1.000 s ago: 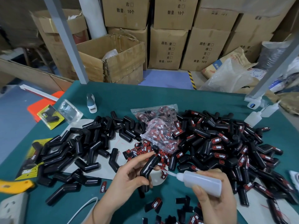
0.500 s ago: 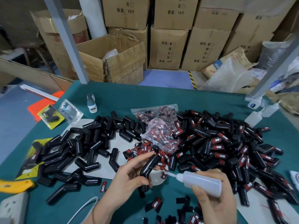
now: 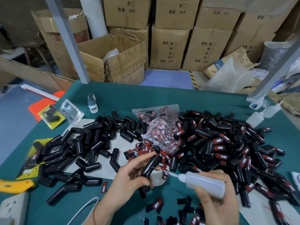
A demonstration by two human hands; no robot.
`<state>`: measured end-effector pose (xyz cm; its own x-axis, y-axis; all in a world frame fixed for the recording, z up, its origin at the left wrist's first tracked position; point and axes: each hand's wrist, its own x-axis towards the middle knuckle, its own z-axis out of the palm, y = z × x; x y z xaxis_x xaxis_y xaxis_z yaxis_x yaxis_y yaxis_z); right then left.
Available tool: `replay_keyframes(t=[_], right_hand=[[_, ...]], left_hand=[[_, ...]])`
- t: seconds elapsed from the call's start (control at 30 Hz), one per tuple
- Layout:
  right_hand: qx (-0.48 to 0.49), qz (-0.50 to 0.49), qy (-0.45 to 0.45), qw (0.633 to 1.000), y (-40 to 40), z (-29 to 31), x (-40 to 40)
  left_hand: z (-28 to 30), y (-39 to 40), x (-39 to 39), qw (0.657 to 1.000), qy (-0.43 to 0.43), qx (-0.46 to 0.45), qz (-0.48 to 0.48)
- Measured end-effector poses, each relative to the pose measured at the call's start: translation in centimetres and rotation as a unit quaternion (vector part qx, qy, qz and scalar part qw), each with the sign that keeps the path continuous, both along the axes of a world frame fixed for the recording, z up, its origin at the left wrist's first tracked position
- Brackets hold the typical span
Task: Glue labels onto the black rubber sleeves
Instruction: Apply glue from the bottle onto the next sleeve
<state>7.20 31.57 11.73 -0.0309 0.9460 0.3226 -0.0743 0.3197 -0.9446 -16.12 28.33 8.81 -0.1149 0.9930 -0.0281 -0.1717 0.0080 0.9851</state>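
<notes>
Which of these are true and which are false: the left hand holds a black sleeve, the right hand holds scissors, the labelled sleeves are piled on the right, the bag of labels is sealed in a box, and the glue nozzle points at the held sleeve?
1. The left hand holds a black rubber sleeve. True.
2. The right hand holds scissors. False: it grips a glue bottle.
3. Labelled sleeves are piled on the right. True.
4. The bag of labels is sealed in a box. False: it lies on the table between the piles.
5. The bottle's nozzle points at the held sleeve. True.
</notes>
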Motion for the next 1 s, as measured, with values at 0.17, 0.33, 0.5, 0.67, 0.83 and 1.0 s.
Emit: replay_keyframes(t=[0.17,0.33,0.5,0.67,0.83,1.0], right_hand=[[0.015,0.008,-0.011,1.0,0.01,0.12,-0.2],[0.009,0.011,-0.021,1.0,0.04,-0.25,0.0],[0.027,0.01,-0.018,0.999,0.31,-0.49,-0.06],[0.03,0.009,-0.007,0.999,0.47,-0.66,-0.07],[0.031,0.011,-0.013,0.999,0.31,-0.62,-0.14],[0.026,0.012,-0.009,1.0,0.25,-0.45,-0.19]], left_hand=[[-0.32,-0.04,-0.15,1.0,0.009,-0.005,-0.005],[-0.26,-0.03,-0.25,1.0,0.007,-0.006,-0.009],[-0.17,-0.01,-0.02,1.0,-0.012,0.003,-0.01],[-0.15,0.13,-0.04,1.0,-0.013,0.0,-0.007],[-0.07,-0.01,-0.05,1.0,0.001,-0.007,-0.004],[-0.09,-0.02,-0.05,1.0,0.004,-0.01,-0.008]])
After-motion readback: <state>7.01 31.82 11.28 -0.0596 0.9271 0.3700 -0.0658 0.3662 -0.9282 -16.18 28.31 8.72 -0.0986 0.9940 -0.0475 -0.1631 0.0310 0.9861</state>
